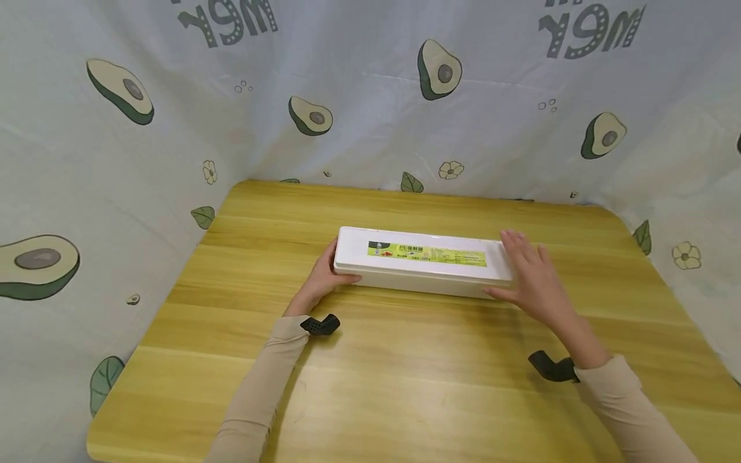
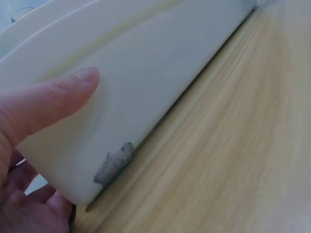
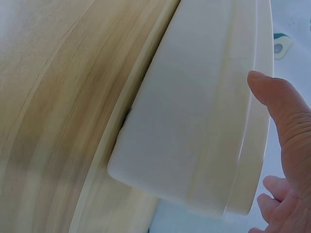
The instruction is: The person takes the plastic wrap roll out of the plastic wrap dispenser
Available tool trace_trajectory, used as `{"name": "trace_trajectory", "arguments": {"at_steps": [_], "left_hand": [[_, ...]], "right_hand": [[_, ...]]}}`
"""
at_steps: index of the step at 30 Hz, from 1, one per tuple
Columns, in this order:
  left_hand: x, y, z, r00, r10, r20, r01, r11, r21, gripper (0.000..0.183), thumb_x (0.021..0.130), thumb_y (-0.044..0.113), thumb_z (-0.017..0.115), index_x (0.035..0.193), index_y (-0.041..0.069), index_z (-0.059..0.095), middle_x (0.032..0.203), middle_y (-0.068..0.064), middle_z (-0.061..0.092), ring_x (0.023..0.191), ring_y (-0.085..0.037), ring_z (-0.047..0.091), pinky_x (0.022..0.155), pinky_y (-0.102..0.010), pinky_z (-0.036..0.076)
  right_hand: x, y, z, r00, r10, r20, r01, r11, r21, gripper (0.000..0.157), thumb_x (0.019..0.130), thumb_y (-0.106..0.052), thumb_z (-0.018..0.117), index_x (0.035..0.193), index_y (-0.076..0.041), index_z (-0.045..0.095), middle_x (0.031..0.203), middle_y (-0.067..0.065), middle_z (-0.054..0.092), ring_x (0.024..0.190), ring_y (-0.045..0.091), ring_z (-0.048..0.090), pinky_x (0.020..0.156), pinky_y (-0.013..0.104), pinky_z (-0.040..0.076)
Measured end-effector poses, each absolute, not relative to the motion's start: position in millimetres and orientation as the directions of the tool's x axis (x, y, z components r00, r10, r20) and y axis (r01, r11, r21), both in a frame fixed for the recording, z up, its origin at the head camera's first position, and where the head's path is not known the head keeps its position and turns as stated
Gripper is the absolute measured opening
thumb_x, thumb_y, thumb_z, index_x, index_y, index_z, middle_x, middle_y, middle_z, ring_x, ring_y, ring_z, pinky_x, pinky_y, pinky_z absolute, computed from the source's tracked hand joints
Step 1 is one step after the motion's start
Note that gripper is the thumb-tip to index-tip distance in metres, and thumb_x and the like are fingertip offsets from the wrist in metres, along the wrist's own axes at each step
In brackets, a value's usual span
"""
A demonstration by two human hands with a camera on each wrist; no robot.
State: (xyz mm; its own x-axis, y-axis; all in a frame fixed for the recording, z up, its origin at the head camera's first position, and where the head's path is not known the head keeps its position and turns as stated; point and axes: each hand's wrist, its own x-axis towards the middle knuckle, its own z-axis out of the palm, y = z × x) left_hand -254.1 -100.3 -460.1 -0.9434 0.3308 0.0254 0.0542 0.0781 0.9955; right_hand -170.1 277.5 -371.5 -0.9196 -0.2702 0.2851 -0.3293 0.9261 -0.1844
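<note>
A long white cling film box [image 1: 353,251] with a yellow-green label [image 1: 428,254] lies crosswise on the wooden table. My left hand [image 1: 322,273] grips its left end. In the left wrist view the thumb [image 2: 58,99] lies along the front wall and the other fingers wrap behind that end. A grey scuffed patch [image 2: 114,162] marks the wall's lower edge. At the box's right end is my right hand [image 1: 532,280], fingers extended and thumb spread toward the front. The right wrist view has that thumb [image 3: 282,99] overlapping the lid's rim, with the fingers off the box's end.
The wooden table [image 1: 405,373] has rounded corners and stretches around the box. A pale curtain [image 1: 359,58] printed with avocados surrounds its back and sides. Black curved pieces [image 1: 321,325] stick out at both wrists, by the beige sleeves [image 1: 255,392].
</note>
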Motion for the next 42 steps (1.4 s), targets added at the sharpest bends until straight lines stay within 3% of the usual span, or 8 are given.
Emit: {"name": "trace_trajectory", "arguments": {"at_steps": [30,42], "left_hand": [[-250,-99,-461,-0.942,0.331,0.056,0.082,0.065,0.995,0.099,0.073,-0.004,0.074,0.151,0.018,0.017,0.149,-0.011,0.035,0.134,-0.031,0.036,0.113,-0.047,0.026],[-245,-98,-451,-0.943,0.334,0.007,0.037,0.081,0.996,0.098,0.074,-0.004,0.074,0.151,0.016,0.017,0.151,-0.013,0.033,0.135,-0.031,0.035,0.114,-0.045,0.026]], "right_hand": [[-178,257,-369,-0.924,-0.293,0.247,-0.341,0.922,-0.184,0.11,0.069,-0.039,0.08,0.15,-0.004,0.015,0.153,0.023,0.024,0.141,0.04,0.022,0.114,0.06,0.01],[-183,251,-371,-0.925,-0.303,0.229,-0.35,0.916,-0.199,0.109,0.069,-0.042,0.079,0.15,-0.004,0.016,0.154,0.022,0.023,0.141,0.041,0.022,0.114,0.06,0.01]]}}
